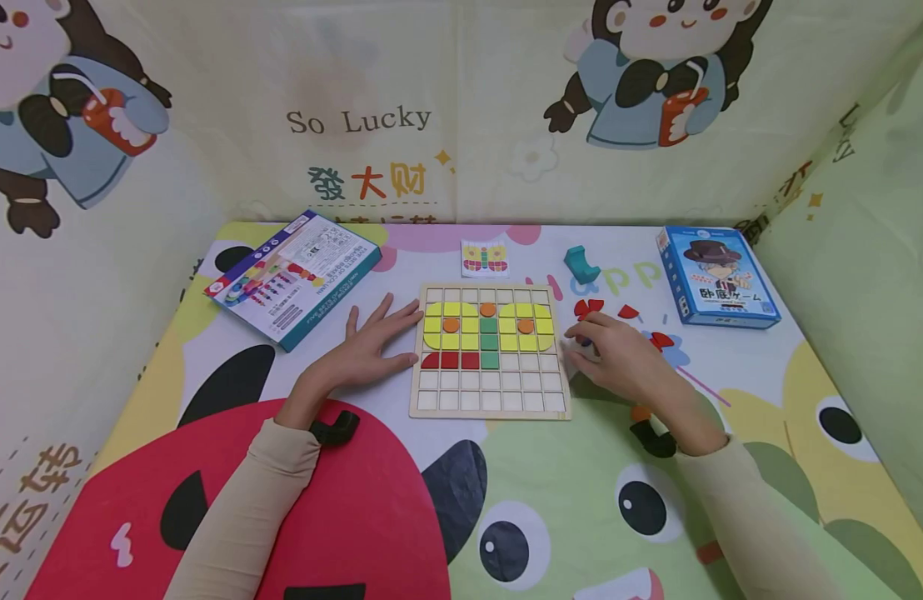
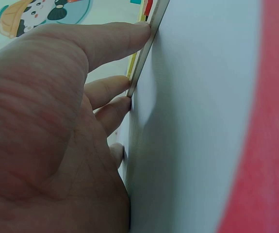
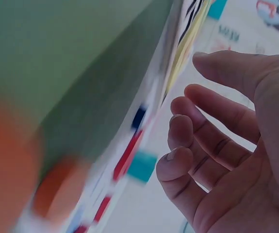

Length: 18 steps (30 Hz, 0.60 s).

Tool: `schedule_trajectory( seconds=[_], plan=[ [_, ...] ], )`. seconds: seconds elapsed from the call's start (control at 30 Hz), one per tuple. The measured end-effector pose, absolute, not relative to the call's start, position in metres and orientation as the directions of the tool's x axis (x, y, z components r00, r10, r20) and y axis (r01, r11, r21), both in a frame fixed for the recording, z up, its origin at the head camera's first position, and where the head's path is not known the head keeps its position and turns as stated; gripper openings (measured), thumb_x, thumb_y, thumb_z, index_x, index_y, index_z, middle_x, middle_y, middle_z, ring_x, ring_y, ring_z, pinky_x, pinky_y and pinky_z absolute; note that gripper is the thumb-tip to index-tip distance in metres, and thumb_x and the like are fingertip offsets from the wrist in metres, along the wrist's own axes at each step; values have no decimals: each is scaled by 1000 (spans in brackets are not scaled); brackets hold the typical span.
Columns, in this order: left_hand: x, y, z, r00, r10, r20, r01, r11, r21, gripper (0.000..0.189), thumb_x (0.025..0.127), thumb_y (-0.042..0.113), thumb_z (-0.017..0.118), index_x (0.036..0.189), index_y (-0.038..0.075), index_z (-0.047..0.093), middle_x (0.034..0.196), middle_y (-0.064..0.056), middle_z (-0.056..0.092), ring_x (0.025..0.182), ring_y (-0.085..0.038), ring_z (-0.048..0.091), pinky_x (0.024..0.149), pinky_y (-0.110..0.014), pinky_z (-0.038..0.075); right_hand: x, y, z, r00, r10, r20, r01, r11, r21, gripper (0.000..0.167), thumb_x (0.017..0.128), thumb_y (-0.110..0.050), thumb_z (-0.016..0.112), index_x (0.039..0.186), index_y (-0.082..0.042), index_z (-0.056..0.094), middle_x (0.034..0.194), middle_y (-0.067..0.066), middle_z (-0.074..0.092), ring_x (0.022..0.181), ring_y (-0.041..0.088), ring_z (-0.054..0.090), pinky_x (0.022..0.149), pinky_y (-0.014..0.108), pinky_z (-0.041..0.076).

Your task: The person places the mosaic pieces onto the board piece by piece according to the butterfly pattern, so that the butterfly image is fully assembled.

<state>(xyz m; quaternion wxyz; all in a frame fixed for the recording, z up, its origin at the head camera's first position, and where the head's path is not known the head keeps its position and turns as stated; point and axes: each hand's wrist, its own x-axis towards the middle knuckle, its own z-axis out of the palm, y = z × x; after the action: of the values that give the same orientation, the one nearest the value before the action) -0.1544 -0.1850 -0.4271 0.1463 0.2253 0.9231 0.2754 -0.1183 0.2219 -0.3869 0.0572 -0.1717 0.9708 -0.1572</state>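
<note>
A wooden grid board (image 1: 490, 402) lies flat between my hands. Yellow tiles (image 1: 433, 341) fill much of its upper rows, with orange round pieces (image 1: 451, 325) among them. Green squares (image 1: 489, 342) run down the middle, and red tiles (image 1: 449, 361) sit in a row at left; the lower cells are bare. My left hand (image 1: 367, 346) has its fingers spread, the tips touching the board's left edge. Beside the right edge is my right hand (image 1: 622, 354), its fingers loosely bent, thumb apart, holding nothing in the right wrist view. Red pieces (image 1: 589, 307) lie just beyond it.
Behind the board lies a small butterfly pattern card (image 1: 485, 250). A teal curved block (image 1: 581, 265) is to its right. One box (image 1: 311, 275) lies at back left, a blue box (image 1: 724, 279) at back right. Patterned cloth walls (image 1: 461, 108) rise around the table.
</note>
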Motion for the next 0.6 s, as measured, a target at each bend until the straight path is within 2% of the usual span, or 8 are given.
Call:
schedule_trajectory(
  seconds=[0.23, 0.47, 0.6],
  plan=[
    [-154, -184, -426, -854, 499, -148, 340, 750, 568, 87, 95, 46, 73, 168, 25, 31, 180, -2, 21, 169, -35, -5, 125, -75, -18, -117, 279, -387, -963, -258, -80, -217, 916, -338, 32, 96, -21, 77, 124, -4, 75, 107, 15, 69, 92, 26, 63, 75, 38, 59],
    [-155, -185, -428, -853, 499, -153, 338, 751, 567, 86, 96, 46, 72, 169, 26, 30, 180, -1, 21, 169, -35, -5, 125, -74, -18, -115, 323, -389, -965, -228, -131, -175, 927, -331, 35, 95, -13, 75, 127, 1, 72, 112, 20, 70, 100, 32, 62, 80, 41, 59],
    [-155, -185, -429, -854, 499, -150, 340, 752, 565, 87, 95, 47, 72, 169, 26, 30, 180, -2, 21, 169, -35, -5, 125, -74, -18, -115, 335, -391, -960, -234, -154, -172, 926, -335, 39, 94, -11, 74, 131, 3, 70, 115, 25, 67, 99, 33, 58, 75, 33, 54]
  ],
)
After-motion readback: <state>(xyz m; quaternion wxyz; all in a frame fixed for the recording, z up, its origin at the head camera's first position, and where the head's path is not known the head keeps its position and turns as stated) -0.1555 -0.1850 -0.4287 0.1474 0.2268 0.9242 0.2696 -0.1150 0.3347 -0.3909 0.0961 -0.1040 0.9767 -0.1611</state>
